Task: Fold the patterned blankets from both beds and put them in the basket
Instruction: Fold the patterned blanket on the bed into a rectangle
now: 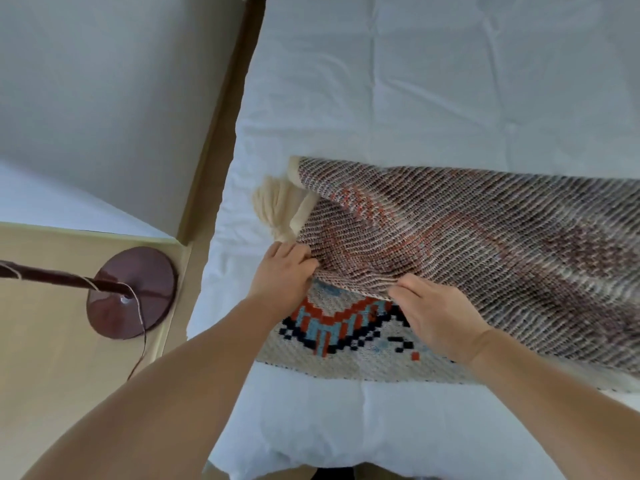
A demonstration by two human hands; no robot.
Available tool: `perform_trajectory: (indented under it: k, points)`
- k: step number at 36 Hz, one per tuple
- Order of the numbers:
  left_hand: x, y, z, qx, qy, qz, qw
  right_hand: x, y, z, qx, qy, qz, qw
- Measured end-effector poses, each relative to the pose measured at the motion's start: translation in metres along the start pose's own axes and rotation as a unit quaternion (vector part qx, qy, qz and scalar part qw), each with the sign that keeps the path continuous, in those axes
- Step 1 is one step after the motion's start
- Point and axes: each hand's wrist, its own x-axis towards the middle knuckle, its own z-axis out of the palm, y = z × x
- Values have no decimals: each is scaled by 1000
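A woven patterned blanket (485,244) lies across the white bed (415,98). Its upper layer shows the brownish striped underside, folded over a lower layer with a red, blue and black pattern (332,327). A cream tassel (277,209) hangs at its left corner. My left hand (282,275) pinches the folded edge just below the tassel. My right hand (440,320) grips the same edge a little to the right, resting on the patterned layer. No basket is in view.
A wooden nightstand (52,358) stands left of the bed, carrying a lamp with a round dark red base (131,292) and a thin cord. A wooden headboard strip (221,133) runs along the bed's left side. A white pillow (381,427) lies nearest me.
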Motion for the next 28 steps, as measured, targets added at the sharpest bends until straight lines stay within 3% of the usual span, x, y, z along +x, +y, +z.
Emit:
perform_trajectory:
  k: [5, 9, 17, 24, 28]
  points:
    - [-21, 8, -12, -37, -1, -40, 999, -15, -2, 2, -13, -46, 5, 999]
    - [-44, 10, -25, -13, -92, -59, 994, -19, -4, 5, -14, -81, 8, 997]
    - [-98, 22, -33, 77, -88, -39, 992, -19, -25, 4, -27, -201, -30, 979]
    - [-130, 38, -9, 56, -78, -83, 992, -39, -22, 25, -67, -149, -117, 980]
    - [-144, 44, 15, 49, -81, -111, 989, -56, -20, 42, -60, -134, -123, 981]
